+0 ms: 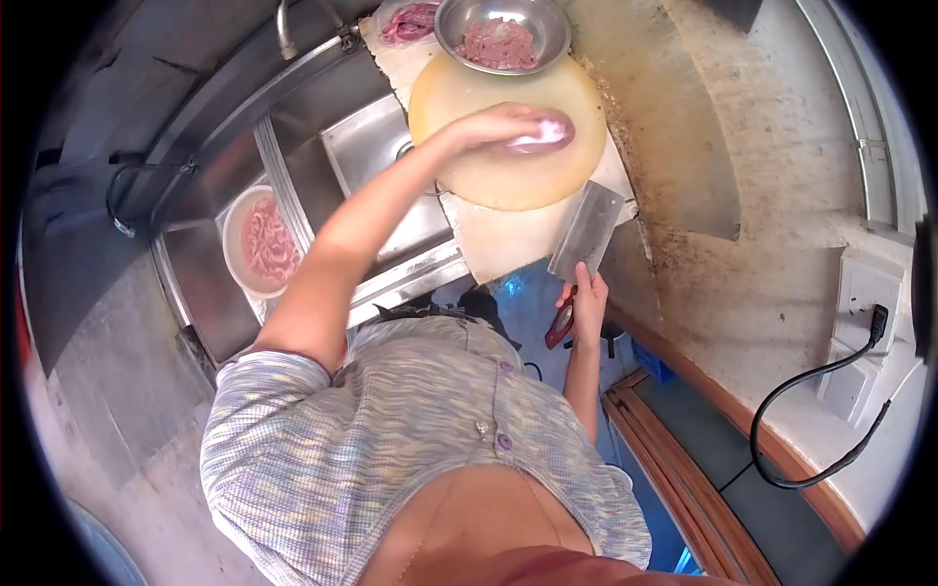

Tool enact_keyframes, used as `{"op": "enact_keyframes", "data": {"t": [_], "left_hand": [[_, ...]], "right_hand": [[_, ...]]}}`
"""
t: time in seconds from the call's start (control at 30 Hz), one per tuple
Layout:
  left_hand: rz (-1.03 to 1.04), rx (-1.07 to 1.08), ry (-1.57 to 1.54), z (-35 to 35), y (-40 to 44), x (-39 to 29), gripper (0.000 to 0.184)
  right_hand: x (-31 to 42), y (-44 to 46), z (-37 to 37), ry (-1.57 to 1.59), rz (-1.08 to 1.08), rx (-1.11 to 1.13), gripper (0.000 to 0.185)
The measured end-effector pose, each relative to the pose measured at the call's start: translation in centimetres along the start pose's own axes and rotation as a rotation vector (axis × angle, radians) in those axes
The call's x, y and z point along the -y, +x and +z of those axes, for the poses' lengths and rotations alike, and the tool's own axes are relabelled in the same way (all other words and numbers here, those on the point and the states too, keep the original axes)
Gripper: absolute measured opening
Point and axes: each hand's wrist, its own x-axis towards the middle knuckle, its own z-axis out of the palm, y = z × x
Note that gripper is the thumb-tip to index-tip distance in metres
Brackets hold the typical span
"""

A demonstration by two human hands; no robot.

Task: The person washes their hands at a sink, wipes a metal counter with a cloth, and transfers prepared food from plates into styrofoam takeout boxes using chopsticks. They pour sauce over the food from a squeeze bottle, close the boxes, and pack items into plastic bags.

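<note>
A broad cleaver [587, 232] with a dark red handle is gripped in my right hand [586, 303]. Its blade points up and away from me, beside the near right edge of the round yellowish cutting board [469, 181]. My left arm reaches across to the board, where my left hand [493, 125] is closed on a shiny, purplish-pink piece of meat [552, 134]. Glare whitens part of that piece, and the fingertips are hard to make out. At the board's far edge stands a steel bowl [562, 44] with sliced pink meat [498, 44] in it.
Left of the board is a steel sink [366, 146]. A white bowl [233, 244] of pale pink strips in liquid stands farther left. Darker red meat [408, 23] lies in plastic at the back. A stained wall with a black power cable [757, 430] is on the right.
</note>
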Motion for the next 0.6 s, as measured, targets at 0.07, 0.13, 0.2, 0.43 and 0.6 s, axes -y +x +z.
{"op": "enact_keyframes", "data": {"t": [0.07, 0.13, 0.2, 0.43, 0.6], "left_hand": [[-0.128, 0.128, 0.134, -2.5, -2.2, 0.9, 0.034], [-0.276, 0.346, 0.166, -4.2, -4.0, 0.8, 0.033], [-0.204, 0.256, 0.48, -4.8, -4.3, 2.0, 0.031], [0.286, -0.462, 0.979, -5.0, -5.0, 2.0, 0.024], [0.487, -0.579, 0.956, 0.1, -7.9, 5.7, 0.019]], "right_hand": [[-0.2, 0.4, 0.1, -0.013, 0.008, 0.032, 0.025], [0.3, 0.7, 0.9, -0.039, 0.046, 0.044, 0.026], [0.5, 0.9, 1.9, -0.058, 0.069, 0.081, 0.025], [1.1, 1.6, 4.2, -0.1, 0.05, 0.19, 0.025], [1.0, 3.1, 4.1, -0.206, 0.018, 0.229, 0.026]]}}
